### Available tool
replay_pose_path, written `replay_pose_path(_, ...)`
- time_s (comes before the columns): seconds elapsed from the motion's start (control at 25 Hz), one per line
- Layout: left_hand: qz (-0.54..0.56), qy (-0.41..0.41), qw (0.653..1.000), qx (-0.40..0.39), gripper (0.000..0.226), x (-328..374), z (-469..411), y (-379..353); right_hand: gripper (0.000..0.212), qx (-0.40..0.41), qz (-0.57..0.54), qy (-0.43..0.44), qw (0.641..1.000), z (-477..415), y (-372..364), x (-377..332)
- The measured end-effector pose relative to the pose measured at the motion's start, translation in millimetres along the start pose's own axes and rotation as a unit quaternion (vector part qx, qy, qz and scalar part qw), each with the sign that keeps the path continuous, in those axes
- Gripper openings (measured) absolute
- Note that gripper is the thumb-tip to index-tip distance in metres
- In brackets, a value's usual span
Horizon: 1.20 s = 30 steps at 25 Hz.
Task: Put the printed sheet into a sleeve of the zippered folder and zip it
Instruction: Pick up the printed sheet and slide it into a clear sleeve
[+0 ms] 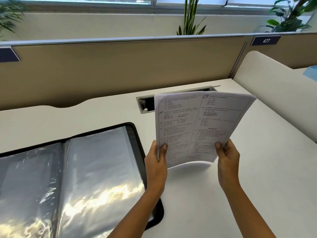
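tabletop (257, 169): white, with the folder at 8 o'clock and an open cable slot (145, 105) at 12. Can't make out what's in the slot.
folder (135, 134): unzipped and lying flat. All I can see in it is clear sleeves.
sleeve (96, 169): the top right one looks empty, just glare. I can't tell which edge is the mouth, so find that first.
sheet (197, 126): held above the tabletop at the folder's 2 o'clock, bowed, print facing the person. I'd flatten the bow and lead with one edge or it'll probably snag.
left hand (156, 162): pinches the bottom left corner, thumb on front.
right hand (226, 157): same pinch on the bottom right. I'd free one hand to lift the sleeve's mouth.
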<state>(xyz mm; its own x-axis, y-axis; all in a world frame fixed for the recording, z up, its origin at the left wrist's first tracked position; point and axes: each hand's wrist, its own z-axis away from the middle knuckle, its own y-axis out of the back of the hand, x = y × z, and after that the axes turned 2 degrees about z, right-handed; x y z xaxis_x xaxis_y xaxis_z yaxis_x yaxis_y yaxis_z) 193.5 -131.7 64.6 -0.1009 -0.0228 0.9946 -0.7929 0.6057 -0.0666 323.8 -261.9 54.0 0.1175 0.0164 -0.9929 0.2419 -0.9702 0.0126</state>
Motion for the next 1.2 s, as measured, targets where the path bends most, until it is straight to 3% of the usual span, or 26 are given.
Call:
replay_pose_path(0.28, -0.017, 0.03, 0.999, 0.008, 0.008, -9.2, -19.0, 11.2, 0.025, -0.033, 0.02, 0.0, 0.999, -9.5, -10.6, -0.7)
replay_pose_path(0.44, -0.06, 0.031, 0.997, 0.023, 0.02, 9.2, -45.9, 40.0, 0.018, -0.095, 0.067, 0.019, 0.993, -24.2, -29.2, -19.1)
replay_pose_path(0.72, -0.147, 0.093, 0.983, 0.057, 0.022, 9.6, -89.1, 139.3, 0.023, -0.194, 0.064, -0.062, 0.977, -31.7, -117.6, -9.7)
replay_pose_path(0.84, -0.283, 0.043, 0.951, 0.115, 0.02, -8.9, -103.4, 191.6, 0.026, -0.211, 0.026, -0.112, 0.971, -32.3, -152.7, -1.5)
replay_pose_path(0.92, -0.39, 0.014, 0.911, 0.137, 0.025, -33.2, -114.3, 230.8, 0.027, -0.216, -0.001, -0.143, 0.966, -31.7, -173.2, 2.7)
replay_pose_path(1.0, -0.496, 0.008, 0.86, 0.116, 0.04, -57.1, -122.9, 261.3, 0.025, -0.211, -0.014, -0.162, 0.964, -32.0, -189.0, 9.2)
replay_pose_path(1.2, -0.594, 0.001, 0.8, 0.085, 0.046, -72.0, -125.8, 273.8, 0.024, -0.209, -0.021, -0.189, 0.959, -29.8, -220.2, 25.1)
